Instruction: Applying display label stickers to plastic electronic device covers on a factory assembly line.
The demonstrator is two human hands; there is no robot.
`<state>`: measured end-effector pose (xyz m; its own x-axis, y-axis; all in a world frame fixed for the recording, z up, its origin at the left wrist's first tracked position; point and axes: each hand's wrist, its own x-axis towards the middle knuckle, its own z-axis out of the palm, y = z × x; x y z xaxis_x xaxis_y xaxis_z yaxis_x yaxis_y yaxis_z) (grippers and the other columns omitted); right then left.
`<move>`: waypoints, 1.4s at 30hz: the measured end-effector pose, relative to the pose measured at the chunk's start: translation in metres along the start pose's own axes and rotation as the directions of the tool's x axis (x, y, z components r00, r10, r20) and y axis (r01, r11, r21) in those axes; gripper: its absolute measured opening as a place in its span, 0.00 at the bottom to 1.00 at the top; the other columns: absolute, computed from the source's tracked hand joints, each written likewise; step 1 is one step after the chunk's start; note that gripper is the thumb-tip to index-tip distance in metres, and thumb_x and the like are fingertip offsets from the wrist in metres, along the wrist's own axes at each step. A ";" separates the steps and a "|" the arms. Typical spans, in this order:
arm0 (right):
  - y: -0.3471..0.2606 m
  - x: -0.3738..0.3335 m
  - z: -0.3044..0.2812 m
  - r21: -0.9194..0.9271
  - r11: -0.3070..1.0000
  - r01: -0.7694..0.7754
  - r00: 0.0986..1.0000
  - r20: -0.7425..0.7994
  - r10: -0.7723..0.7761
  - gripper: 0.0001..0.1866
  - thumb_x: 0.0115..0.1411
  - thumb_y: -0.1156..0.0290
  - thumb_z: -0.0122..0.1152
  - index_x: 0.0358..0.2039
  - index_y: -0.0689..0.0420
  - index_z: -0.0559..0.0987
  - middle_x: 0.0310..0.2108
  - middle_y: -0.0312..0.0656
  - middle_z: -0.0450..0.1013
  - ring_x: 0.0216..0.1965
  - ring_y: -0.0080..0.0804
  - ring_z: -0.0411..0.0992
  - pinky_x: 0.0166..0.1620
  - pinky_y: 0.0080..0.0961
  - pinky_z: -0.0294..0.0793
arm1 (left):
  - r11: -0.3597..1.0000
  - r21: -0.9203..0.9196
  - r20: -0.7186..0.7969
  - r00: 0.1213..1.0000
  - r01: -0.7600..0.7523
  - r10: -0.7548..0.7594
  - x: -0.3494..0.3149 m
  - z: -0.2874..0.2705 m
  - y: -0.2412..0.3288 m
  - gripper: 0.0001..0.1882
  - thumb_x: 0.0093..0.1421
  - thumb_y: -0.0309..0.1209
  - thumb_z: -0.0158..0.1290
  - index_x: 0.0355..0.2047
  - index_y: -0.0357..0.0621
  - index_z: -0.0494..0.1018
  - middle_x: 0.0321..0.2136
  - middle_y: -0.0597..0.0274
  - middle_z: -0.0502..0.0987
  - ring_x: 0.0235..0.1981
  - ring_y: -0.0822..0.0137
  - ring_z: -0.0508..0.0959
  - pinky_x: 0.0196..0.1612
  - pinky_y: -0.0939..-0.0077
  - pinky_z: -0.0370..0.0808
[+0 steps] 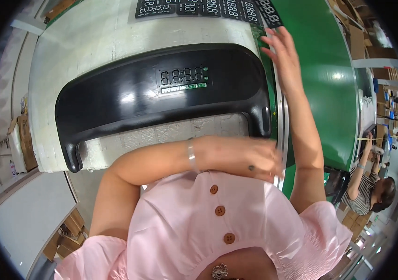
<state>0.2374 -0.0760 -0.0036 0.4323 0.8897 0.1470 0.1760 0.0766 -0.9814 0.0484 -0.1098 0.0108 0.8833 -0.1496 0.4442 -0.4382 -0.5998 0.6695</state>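
Observation:
A glossy black curved console housing (115,93) lies before me, with segmented digit cut-outs and a row of small green-and-white windows in its middle. My right hand (285,60) reaches past the housing's far right corner. Its fingers are apart, with their tips at the lower edge of a black digit-printed panel sheet (269,13); whether they touch it I cannot tell. My left arm crosses in front of my body, and my left hand (259,157) is near the housing's right leg, above the metal conveyor edge. Motion smears its fingers, so what they hold, if anything, is unclear.
More black digit-printed sheets (199,8) lie in a row at the far side of the white padded worktop (110,49). A green conveyor belt (329,84) runs along the right. Beyond it sits another person (359,200) in a striped top. Cardboard boxes (24,140) stand left.

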 end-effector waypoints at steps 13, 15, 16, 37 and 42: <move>-0.065 -0.018 0.028 -0.060 0.903 0.425 0.901 -0.067 -0.428 0.11 0.56 0.80 0.64 0.41 0.64 0.79 0.29 0.36 0.76 0.28 0.18 0.73 0.35 0.15 0.75 | 0.975 0.127 -0.113 0.979 0.184 -0.170 -0.026 -0.028 0.020 0.20 0.52 0.35 0.58 0.45 0.42 0.74 0.47 0.53 0.74 0.46 0.53 0.75 0.46 0.64 0.75; -0.075 -0.028 0.040 -0.095 0.938 0.332 0.942 -0.023 -0.336 0.16 0.55 0.82 0.64 0.45 0.62 0.78 0.29 0.35 0.76 0.28 0.16 0.73 0.33 0.13 0.76 | 0.944 0.123 -0.254 0.929 0.307 -0.269 -0.057 -0.045 0.030 0.19 0.52 0.34 0.59 0.44 0.42 0.74 0.45 0.55 0.76 0.45 0.54 0.76 0.45 0.64 0.75; -0.074 -0.032 0.045 -0.089 0.940 0.329 0.943 -0.013 -0.331 0.16 0.55 0.82 0.64 0.45 0.62 0.78 0.29 0.35 0.76 0.28 0.16 0.73 0.33 0.13 0.76 | 0.909 0.098 -0.380 0.859 0.405 -0.342 -0.071 -0.053 0.036 0.18 0.52 0.34 0.59 0.43 0.41 0.75 0.43 0.56 0.77 0.44 0.54 0.76 0.44 0.64 0.75; -0.050 -0.058 0.068 -0.081 0.983 -0.167 0.932 0.311 0.185 0.16 0.53 0.83 0.65 0.43 0.61 0.76 0.26 0.33 0.76 0.26 0.15 0.72 0.28 0.12 0.74 | 0.433 0.345 -0.666 0.543 0.833 -0.512 -0.142 -0.076 0.033 0.51 0.32 0.52 0.68 0.56 0.39 0.67 0.61 0.56 0.64 0.63 0.54 0.61 0.64 0.56 0.55; -0.049 -0.059 0.068 -0.087 0.984 -0.156 0.936 0.307 0.175 0.16 0.52 0.83 0.65 0.43 0.61 0.77 0.25 0.33 0.76 0.25 0.15 0.72 0.28 0.12 0.74 | 0.425 0.345 -0.676 0.536 0.837 -0.505 -0.141 -0.075 0.032 0.51 0.31 0.53 0.68 0.56 0.39 0.67 0.59 0.56 0.65 0.63 0.54 0.62 0.64 0.56 0.56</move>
<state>0.1426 -0.1017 0.0269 0.1642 0.9838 -0.0721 0.1826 -0.1021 -0.9779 -0.1026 -0.0496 0.0144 0.5825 0.7545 0.3024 0.6099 -0.6516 0.4510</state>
